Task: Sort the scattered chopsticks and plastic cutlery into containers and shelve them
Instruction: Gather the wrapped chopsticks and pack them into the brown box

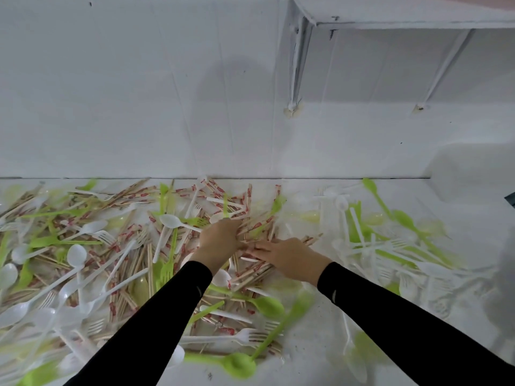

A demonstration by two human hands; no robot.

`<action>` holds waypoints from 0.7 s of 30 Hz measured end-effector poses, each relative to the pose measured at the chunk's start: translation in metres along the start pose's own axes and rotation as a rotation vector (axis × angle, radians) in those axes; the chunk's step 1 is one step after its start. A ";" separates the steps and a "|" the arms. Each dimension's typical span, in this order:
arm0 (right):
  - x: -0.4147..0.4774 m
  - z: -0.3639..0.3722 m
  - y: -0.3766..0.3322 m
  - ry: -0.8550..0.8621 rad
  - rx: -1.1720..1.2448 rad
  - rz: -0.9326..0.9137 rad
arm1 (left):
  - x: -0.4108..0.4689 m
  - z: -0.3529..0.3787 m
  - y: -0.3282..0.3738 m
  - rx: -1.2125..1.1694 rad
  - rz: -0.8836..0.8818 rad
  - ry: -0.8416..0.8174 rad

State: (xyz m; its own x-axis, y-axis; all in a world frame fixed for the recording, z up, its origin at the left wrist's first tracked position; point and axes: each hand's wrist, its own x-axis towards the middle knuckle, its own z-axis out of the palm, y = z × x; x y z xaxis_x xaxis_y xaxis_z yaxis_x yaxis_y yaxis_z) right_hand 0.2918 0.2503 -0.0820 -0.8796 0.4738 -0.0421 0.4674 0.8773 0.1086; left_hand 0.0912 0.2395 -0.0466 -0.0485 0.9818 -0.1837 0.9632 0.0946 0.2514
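Left hand [218,242]: fingers curled downward into a bunch of paper-wrapped chopsticks [252,273] at mid-counter [320,330], gripping them, with the fingertips hidden beneath the hand. Right hand [291,259]: fingers [260,247] nearly straight and close together, laid flat across the same bunch, tips touching the left hand. The chopsticks lie mixed with white spoons [170,220] and green spoons [267,306] spread over the counter, up against the wall.

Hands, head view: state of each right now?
Left hand: grips wrapped chopsticks.
Right hand: open, fingers flat on the same chopsticks.
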 end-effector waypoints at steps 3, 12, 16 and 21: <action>-0.012 0.008 0.006 0.021 -0.039 -0.020 | -0.001 0.003 0.002 0.020 -0.014 -0.006; -0.061 0.006 0.028 0.210 0.005 0.090 | 0.011 -0.003 -0.005 -0.358 -0.004 0.184; -0.075 0.004 0.036 0.278 0.050 0.149 | 0.014 -0.023 0.005 -0.478 0.051 0.394; -0.091 0.006 0.042 0.263 0.005 0.220 | 0.024 -0.042 0.008 -0.613 -0.005 0.511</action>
State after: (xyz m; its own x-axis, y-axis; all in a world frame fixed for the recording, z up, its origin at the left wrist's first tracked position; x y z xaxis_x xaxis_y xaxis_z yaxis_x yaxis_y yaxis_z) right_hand 0.3916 0.2444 -0.0792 -0.7500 0.6167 0.2393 0.6484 0.7569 0.0816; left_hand 0.0871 0.2706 -0.0091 -0.3107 0.9212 0.2343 0.6527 0.0275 0.7571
